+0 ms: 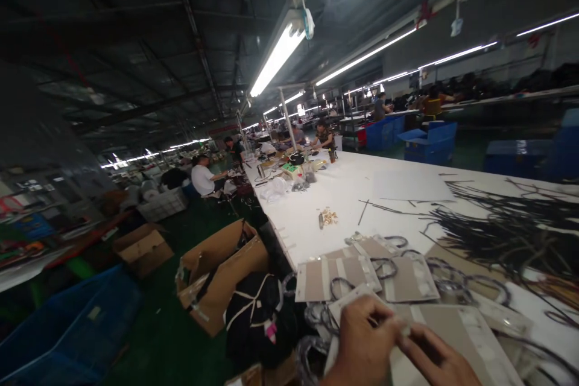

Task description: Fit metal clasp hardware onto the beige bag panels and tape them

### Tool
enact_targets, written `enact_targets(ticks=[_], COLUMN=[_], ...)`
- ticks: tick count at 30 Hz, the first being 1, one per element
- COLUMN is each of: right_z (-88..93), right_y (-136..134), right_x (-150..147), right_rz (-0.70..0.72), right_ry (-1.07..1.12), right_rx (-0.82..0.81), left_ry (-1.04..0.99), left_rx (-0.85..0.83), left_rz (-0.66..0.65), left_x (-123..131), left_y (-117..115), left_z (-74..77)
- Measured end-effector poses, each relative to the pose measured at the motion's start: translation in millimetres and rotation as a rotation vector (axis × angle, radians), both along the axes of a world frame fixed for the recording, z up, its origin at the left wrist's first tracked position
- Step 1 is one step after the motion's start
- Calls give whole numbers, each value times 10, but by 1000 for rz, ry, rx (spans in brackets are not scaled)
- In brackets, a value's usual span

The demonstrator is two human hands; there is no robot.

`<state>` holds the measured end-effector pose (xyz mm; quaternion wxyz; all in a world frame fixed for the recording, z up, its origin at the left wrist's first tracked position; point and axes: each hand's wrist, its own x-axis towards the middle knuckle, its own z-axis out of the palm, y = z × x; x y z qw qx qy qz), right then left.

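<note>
My left hand [367, 338] and my right hand [436, 357] meet low in the picture, over the near end of a white table. Their fingertips are pinched together around something small and pale, too blurred to name. Beneath and around them lie several flat beige panels [332, 277] with lighter strips across them. Dark looped handles [384, 268], some seemingly wrapped in clear plastic, rest on and beside the panels. Farther up the table is a little heap of gold-coloured small pieces [330, 217].
A tangle of black cords [511, 223] covers the table's right side. Left of the table stand an open cardboard box [221, 271], a black bundle tied with string [253, 319] and a blue bin [72, 325]. Several people sit farther back, one in a white shirt [202, 178].
</note>
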<state>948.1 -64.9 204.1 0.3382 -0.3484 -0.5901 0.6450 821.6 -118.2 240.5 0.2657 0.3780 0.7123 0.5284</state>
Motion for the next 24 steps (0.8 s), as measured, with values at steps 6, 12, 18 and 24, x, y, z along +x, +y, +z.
enact_targets(ticks=[6, 12, 18, 24], right_z=[1016, 1844, 1545, 1556], right_y=[-243, -582, -809, -1023], right_x=[-278, -264, -212, -191], right_rz=[283, 335, 315, 288], right_ry=[595, 512, 224, 573], right_rx=[-293, 86, 362, 211], left_ry=[268, 719, 941, 873], left_rx=[238, 375, 489, 491], left_rz=[-32, 117, 325, 232], left_x=[-81, -42, -64, 26], left_y=[-413, -924, -1407, -1513], left_z=[1310, 2066, 2543, 2526])
